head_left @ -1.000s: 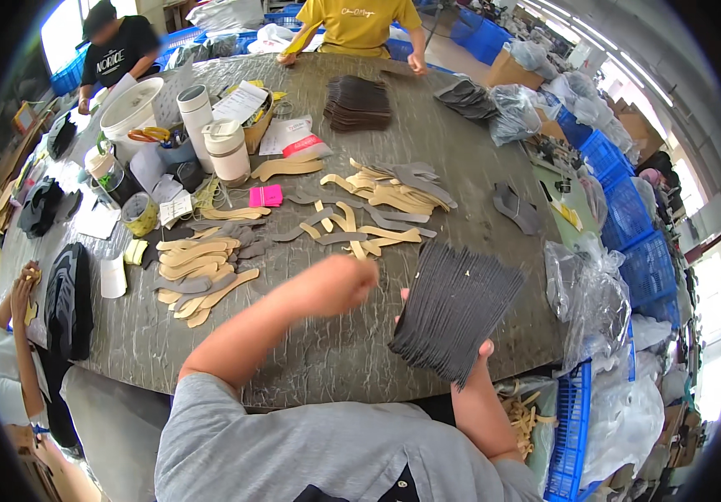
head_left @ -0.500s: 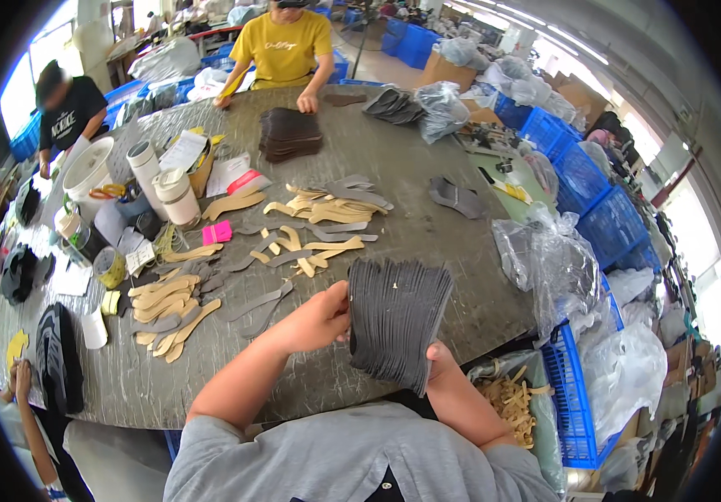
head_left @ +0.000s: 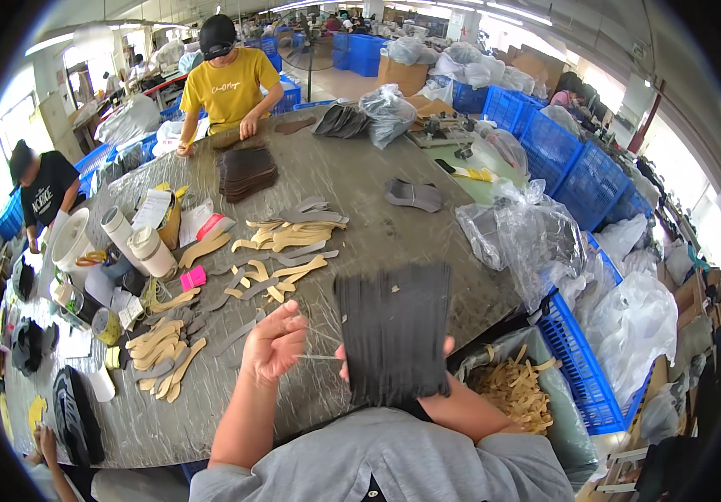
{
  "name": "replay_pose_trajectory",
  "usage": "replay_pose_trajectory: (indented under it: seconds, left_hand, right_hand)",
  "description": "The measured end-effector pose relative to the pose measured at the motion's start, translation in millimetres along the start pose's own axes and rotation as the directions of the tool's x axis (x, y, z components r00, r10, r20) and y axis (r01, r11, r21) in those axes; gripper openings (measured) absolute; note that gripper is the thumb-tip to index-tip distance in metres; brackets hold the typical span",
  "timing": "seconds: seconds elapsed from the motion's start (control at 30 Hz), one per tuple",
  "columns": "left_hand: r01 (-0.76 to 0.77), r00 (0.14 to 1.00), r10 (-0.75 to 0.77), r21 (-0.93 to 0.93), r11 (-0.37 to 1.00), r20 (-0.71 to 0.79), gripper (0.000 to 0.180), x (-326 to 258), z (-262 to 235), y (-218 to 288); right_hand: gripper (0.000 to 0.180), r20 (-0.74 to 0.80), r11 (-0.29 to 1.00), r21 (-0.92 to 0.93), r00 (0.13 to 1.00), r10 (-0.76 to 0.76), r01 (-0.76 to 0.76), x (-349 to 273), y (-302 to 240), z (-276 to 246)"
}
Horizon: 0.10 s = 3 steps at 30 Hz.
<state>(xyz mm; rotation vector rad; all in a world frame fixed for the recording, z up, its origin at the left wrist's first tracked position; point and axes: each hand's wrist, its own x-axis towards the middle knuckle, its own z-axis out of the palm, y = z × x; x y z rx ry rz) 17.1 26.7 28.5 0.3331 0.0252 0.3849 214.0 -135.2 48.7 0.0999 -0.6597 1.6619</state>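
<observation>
A thick stack of dark grey, strip-edged pieces [head_left: 394, 335] is held up close in front of me, slightly blurred. My right hand [head_left: 450, 345] grips it from behind; its thumb shows at the right edge and fingertips at the left edge, the palm being hidden. Just left of the stack, my left hand [head_left: 275, 345] is closed in a pinch. Thin pale strands, like a stretched rubber band [head_left: 318, 357], run from its fingers to the stack. Beyond it on the table lie loose tan and grey curved pieces [head_left: 289, 234].
A brown stack [head_left: 247, 171] and a grey bundle [head_left: 413, 195] sit farther off on the table [head_left: 352, 180]. Cups and a white bucket [head_left: 71, 238] crowd the left. A scrap-filled bin [head_left: 515, 389] and blue crate [head_left: 582, 368] stand right. Co-workers [head_left: 239, 88] work across the table.
My left hand has come away from the stack's left side, with thin strands now stretched between. The stack has turned more upright. My view has tilted up and shifted right.
</observation>
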Motion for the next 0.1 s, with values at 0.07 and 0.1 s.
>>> replay_pose_trajectory:
  seconds: [0.07, 0.1]
  left_hand:
    - [0.106, 0.988, -0.098, -0.059, 0.993, 0.121, 0.035, -2, -18, 3]
    - [0.182, 0.951, -0.256, 0.359, 0.915, 0.171, 0.047, -10, -48, 11]
  right_hand:
    - [0.130, 0.121, 0.998, 0.005, 0.991, -0.063, 0.063, 3, -21, -7]
    - [0.130, 0.233, 0.995, 0.003, 0.967, -0.100, 0.102, 10, -30, -12]
